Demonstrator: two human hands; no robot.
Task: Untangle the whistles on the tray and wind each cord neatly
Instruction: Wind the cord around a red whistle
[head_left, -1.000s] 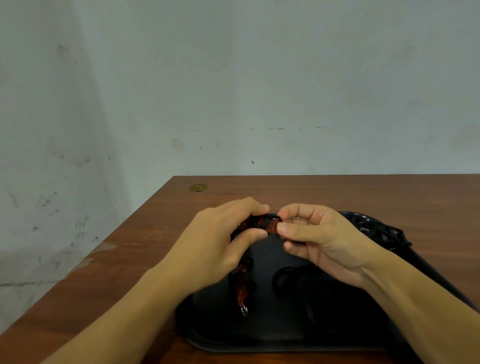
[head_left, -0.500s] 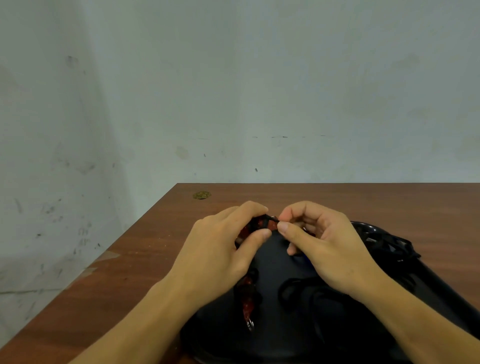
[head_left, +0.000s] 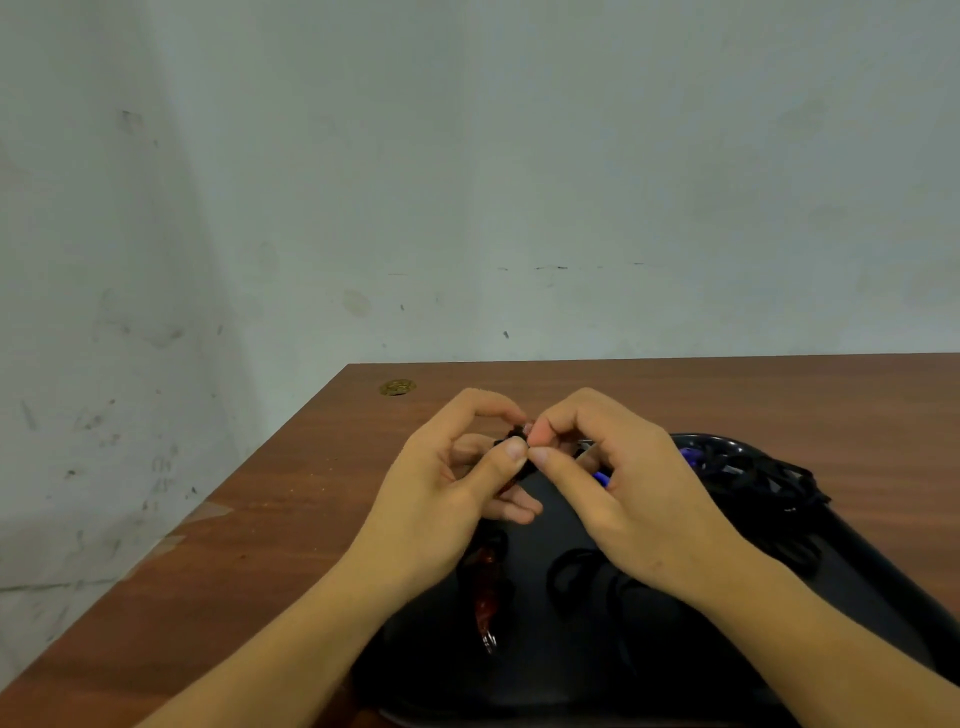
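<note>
No writing or brand can be read anywhere. Above the black tray (head_left: 857, 582), the left hand (head_left: 441, 499) and right hand (head_left: 623, 493) meet fingertip to fingertip, each pinching thumb against forefinger on the same dark red-and-black cord (head_left: 517, 434), while a red whistle (head_left: 487, 592) lies on the tray below the left palm. A tangle of black cords with blue whistle parts (head_left: 727, 467) sits at the tray's far right corner, seemingly still knotted, and a small brass disc (head_left: 397, 387) lies near the wooden table's (head_left: 260, 571) far left corner.
</note>
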